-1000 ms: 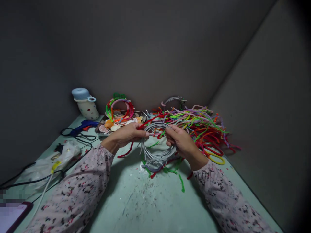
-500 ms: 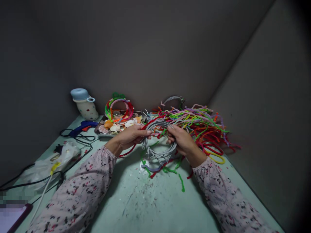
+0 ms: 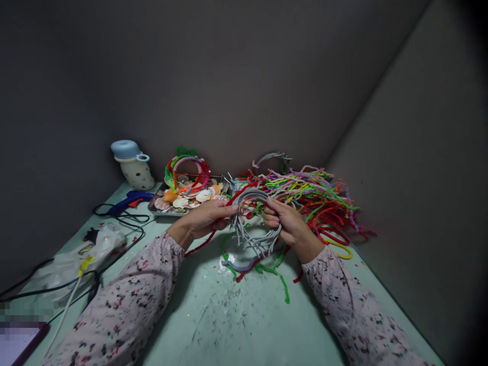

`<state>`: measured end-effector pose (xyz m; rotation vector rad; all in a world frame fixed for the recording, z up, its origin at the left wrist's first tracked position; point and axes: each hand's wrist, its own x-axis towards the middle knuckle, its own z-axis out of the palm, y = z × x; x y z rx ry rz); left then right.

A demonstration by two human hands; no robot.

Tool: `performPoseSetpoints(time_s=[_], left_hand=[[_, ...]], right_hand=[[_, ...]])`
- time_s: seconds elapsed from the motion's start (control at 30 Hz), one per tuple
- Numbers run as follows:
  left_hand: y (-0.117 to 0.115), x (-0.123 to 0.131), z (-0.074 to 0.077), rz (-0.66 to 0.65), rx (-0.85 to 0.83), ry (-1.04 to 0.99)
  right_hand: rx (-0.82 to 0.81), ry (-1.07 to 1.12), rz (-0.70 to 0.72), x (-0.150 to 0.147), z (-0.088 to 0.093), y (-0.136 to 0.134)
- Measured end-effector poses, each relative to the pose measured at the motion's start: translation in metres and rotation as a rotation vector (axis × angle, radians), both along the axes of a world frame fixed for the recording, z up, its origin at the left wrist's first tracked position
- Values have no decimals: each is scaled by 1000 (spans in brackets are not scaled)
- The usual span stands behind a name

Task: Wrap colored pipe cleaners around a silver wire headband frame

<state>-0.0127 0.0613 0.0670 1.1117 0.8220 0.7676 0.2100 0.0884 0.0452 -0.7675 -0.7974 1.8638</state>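
Note:
Both hands hold a bundle of thin grey wire hoops (image 3: 254,223) above the mint-green table (image 3: 224,315). My left hand (image 3: 208,218) pinches the bundle's left side between thumb and fingers. My right hand (image 3: 290,226) grips its right side. Behind the hands lies a tangled heap of multicoloured pipe cleaners (image 3: 308,198), and some red and green strands (image 3: 259,269) trail below the bundle. A metal tray of seashells (image 3: 183,202) sits just beyond my left hand.
Hoops wrapped in pipe cleaner (image 3: 186,173) stand behind the shells. To the left are a blue glue gun (image 3: 131,202), a dotted white jar with a blue lid (image 3: 133,165), a plastic bag (image 3: 91,249) and black cables (image 3: 122,223). Grey walls bound the back and right.
My hands have shifted a little to the right and closer together, squeezing the grey hoops into a narrower, more upright bundle.

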Motion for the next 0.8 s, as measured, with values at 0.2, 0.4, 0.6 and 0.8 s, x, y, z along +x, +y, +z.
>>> performPoseSetpoints(time_s=[0.2,0.4,0.6,0.8], left_hand=[[0,4,0,28,-32,-19],[1,5,-1,73,-78,-80],[9,-8,3,206,-84,-124],[7,-29,29,363,26,-218]], right_hand=[[-28,-4,6,4,-5,7],[10,-6,26,6,0,4],[115,-9,13,26,19,6],[258,-19,-182,55,42,12]])
